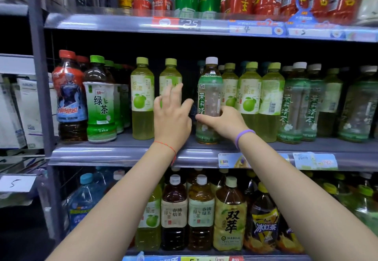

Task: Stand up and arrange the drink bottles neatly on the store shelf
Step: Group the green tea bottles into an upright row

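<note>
My right hand (223,120) grips a white-capped jasmine tea bottle (209,89) low on its body; the bottle stands upright on the middle shelf (114,154). To its left, my left hand (172,111) is raised with spread fingers in front of a pale green pomelo drink bottle (170,74), holding nothing. Another pomelo bottle (142,97) stands further left, and three more (250,95) stand just right of the tea bottle. A dark gap lies between my two hands.
Green tea bottles (100,101) and a red-capped dark drink (68,95) fill the shelf's left end; more jasmine tea bottles (294,105) stand at right. Cans and red bottles line the upper shelf (122,22). Large bottles (201,213) crowd the shelf below.
</note>
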A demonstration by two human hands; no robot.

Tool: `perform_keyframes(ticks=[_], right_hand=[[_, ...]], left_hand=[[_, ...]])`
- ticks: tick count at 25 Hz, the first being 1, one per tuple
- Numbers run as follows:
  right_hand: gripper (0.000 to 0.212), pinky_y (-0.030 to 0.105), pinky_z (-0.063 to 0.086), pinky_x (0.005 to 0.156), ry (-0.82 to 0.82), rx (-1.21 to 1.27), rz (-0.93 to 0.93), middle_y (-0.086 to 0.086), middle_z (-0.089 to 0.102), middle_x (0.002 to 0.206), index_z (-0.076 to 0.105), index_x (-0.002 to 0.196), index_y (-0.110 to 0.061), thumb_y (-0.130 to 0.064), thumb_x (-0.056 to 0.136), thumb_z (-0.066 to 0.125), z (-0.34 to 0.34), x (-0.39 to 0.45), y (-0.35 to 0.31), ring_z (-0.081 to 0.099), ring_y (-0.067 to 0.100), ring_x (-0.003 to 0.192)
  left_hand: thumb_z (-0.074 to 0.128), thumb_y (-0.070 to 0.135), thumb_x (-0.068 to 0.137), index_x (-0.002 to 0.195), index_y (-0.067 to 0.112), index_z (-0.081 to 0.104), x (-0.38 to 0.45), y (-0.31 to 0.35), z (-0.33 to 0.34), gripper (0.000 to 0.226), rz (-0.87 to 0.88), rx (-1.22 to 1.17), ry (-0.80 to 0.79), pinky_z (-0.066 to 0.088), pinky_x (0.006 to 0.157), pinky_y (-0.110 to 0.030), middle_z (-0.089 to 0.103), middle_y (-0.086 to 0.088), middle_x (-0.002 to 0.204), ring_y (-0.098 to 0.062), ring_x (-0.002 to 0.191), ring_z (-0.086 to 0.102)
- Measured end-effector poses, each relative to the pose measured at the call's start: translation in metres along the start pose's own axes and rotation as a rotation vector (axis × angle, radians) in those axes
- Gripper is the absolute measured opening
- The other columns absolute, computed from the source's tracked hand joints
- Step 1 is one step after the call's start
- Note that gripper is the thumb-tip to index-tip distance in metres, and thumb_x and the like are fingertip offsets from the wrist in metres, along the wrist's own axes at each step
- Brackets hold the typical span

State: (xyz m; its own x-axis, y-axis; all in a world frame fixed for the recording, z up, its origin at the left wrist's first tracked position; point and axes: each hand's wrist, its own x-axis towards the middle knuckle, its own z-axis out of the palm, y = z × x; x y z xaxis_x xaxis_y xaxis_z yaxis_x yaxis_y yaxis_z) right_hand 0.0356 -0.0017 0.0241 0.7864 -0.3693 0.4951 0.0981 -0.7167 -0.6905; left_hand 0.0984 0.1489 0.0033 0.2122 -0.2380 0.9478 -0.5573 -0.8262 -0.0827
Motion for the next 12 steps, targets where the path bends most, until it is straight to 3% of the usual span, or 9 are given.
perform_keyframes(ticks=[3, 5, 6, 8, 9, 12], right_hand=[[0.064, 0.041, 0.057, 0.080, 0.055, -0.146, 0.052, 0.004, 0.072, 0.089, 0.067, 0.099, -0.012, -0.069, 0.070, 0.073, -0.006, 0.005, 0.010, 0.068, 0.022, 0.081], [0.066, 0.043, 0.056, 0.078, 0.069, -0.199, 0.065, 0.008, 0.071, 0.087, 0.064, 0.096, -0.009, -0.069, 0.071, 0.071, -0.006, 0.006, 0.013, 0.067, 0.024, 0.081], [0.065, 0.042, 0.056, 0.077, 0.073, -0.199, 0.065, 0.008, 0.071, 0.087, 0.064, 0.096, -0.009, -0.069, 0.072, 0.071, -0.005, 0.006, 0.013, 0.066, 0.024, 0.081], [0.063, 0.039, 0.056, 0.077, 0.076, -0.180, 0.070, 0.005, 0.070, 0.091, 0.062, 0.099, -0.011, -0.067, 0.073, 0.071, -0.004, 0.005, 0.011, 0.065, 0.022, 0.082], [0.063, 0.038, 0.056, 0.079, 0.073, -0.164, 0.071, 0.003, 0.070, 0.095, 0.061, 0.104, -0.013, -0.066, 0.073, 0.072, -0.003, 0.003, 0.010, 0.065, 0.020, 0.085], [0.066, 0.038, 0.055, 0.082, 0.053, -0.154, 0.071, 0.000, 0.065, 0.104, 0.054, 0.112, -0.015, -0.065, 0.073, 0.073, -0.003, -0.002, 0.008, 0.063, 0.020, 0.093]], left_hand=[[0.059, 0.028, 0.083, 0.094, 0.022, 0.073, 0.010, 0.003, 0.002, 0.019, 0.227, 0.177, -0.175, 0.008, 0.116, -0.061, 0.031, -0.012, 0.158, -0.039, 0.148, 0.016], [0.047, 0.038, 0.093, 0.097, 0.023, 0.076, 0.017, 0.003, -0.002, 0.033, 0.333, 0.343, -0.349, -0.013, 0.115, -0.061, 0.049, -0.011, 0.146, -0.036, 0.147, 0.020], [0.042, 0.039, 0.096, 0.098, 0.023, 0.077, 0.018, 0.004, -0.004, 0.039, 0.372, 0.425, -0.408, -0.018, 0.113, -0.059, 0.064, -0.009, 0.127, -0.034, 0.140, 0.032], [0.037, 0.037, 0.099, 0.088, 0.021, 0.077, 0.019, 0.005, -0.009, 0.044, 0.420, 0.495, -0.455, -0.018, 0.114, -0.057, 0.071, 0.000, 0.087, -0.029, 0.113, 0.051], [0.036, 0.036, 0.099, 0.082, 0.020, 0.074, 0.020, 0.004, -0.011, 0.044, 0.422, 0.480, -0.461, -0.016, 0.116, -0.056, 0.069, 0.001, 0.080, -0.027, 0.105, 0.054], [0.038, 0.035, 0.098, 0.078, 0.021, 0.067, 0.022, 0.007, -0.016, 0.038, 0.342, 0.370, -0.495, 0.007, 0.119, -0.050, 0.072, -0.002, 0.084, -0.026, 0.099, 0.058]])
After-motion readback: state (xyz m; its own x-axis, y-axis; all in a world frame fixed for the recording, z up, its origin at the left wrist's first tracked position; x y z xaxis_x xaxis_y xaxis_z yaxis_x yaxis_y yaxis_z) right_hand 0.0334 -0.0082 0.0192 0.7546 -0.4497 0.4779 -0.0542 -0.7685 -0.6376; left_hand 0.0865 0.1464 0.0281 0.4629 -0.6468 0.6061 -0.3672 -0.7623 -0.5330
